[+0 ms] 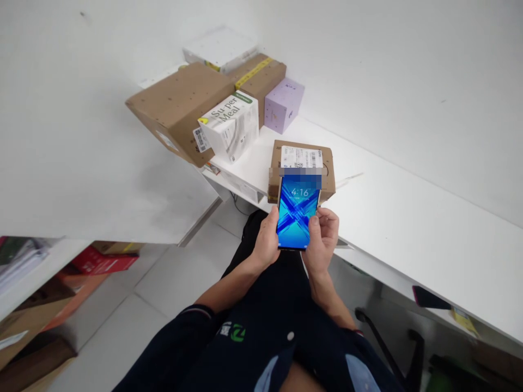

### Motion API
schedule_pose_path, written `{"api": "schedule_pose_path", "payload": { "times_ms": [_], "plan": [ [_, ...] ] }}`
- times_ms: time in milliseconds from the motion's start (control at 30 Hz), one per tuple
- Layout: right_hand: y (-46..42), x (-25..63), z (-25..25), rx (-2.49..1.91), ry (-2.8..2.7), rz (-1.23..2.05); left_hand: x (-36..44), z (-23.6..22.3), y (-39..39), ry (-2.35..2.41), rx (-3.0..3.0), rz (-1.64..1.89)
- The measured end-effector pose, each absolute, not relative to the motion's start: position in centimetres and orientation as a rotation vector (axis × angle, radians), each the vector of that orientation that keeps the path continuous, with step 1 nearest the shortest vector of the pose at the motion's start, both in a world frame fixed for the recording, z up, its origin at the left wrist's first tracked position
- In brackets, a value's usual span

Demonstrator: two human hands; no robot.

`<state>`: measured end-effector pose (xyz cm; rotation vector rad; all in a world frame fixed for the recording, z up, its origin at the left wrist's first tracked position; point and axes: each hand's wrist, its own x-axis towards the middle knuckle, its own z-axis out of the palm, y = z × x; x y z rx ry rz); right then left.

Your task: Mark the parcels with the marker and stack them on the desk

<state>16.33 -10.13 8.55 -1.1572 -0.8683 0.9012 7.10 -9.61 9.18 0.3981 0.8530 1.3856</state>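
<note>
Navy shirt (267, 318) closest; my hands (267, 238) grip the phone (298, 218), awake, seemingly not unlocked; the carton (329, 175) is already labelled.

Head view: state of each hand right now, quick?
Left hand: closed, holding the phone by its left side.
Right hand: closed, holding the phone at its lower right.

I find open passage along the bench (417, 218) to the right of the labelled carton (302, 155). That carton stands just beyond the phone (298, 223), obstructing a forward reach. I note a gap between it and the lilac box (283, 106); the white box (235, 128) and large carton (182, 103) obstruct further left.
</note>
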Motion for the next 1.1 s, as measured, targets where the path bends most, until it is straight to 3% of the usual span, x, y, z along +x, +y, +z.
{"api": "schedule_pose_path", "payload": {
  "times_ms": [1100],
  "plan": [
    [-9.7,16.2,7.9,-1.11,-1.009,0.829,7.0,8.0,-8.9,0.945,0.332,1.394]
  ]
}}
